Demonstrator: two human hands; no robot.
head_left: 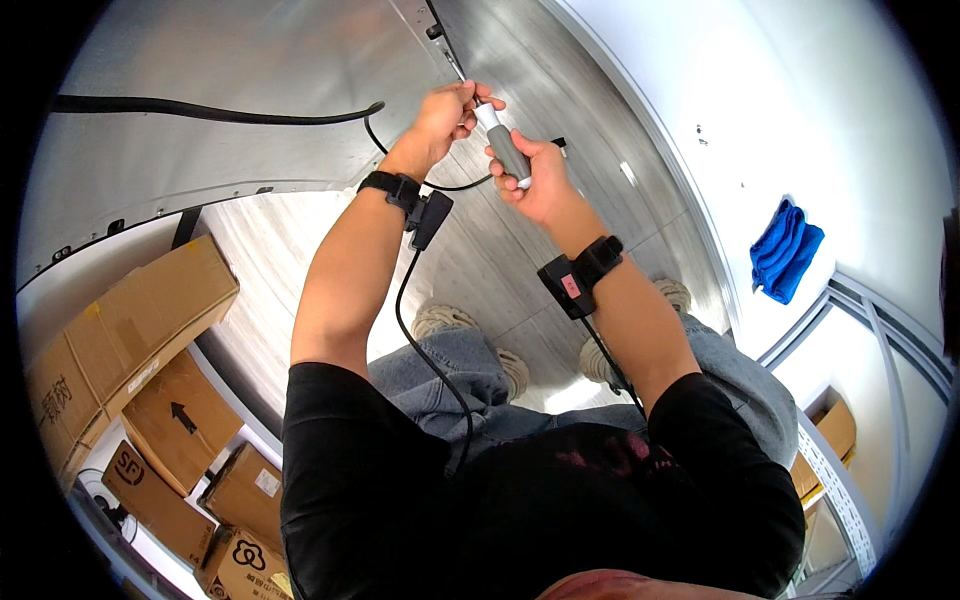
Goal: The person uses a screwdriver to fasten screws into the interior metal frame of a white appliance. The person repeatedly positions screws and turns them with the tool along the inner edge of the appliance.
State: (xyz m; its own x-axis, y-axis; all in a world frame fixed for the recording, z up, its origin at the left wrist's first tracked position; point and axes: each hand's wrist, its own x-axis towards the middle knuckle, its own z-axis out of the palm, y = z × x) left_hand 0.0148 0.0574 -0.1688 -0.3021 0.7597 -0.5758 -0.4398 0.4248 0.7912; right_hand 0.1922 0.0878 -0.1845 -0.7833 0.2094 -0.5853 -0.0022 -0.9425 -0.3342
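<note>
A screwdriver [508, 150] with a grey and white handle slants up and to the left, its metal shaft reaching the edge of a large metal panel [260, 50]. My right hand [540, 180] is wrapped round the handle. Farther up, the fingers of my left hand [442, 115] are closed round the shaft just ahead of the handle. Whatever the tip meets at the panel's edge is too small to make out. A thick black cable [220, 113] crosses in front of the panel, and a thinner black cord loops below my hands.
Cardboard boxes [150, 320] are stacked at the lower left. To the right, a folded blue cloth [787, 250] lies against a white surface [690, 60]. Metal shelving [880, 330] stands at the lower right. Corded black devices [568, 287] are strapped to both my wrists.
</note>
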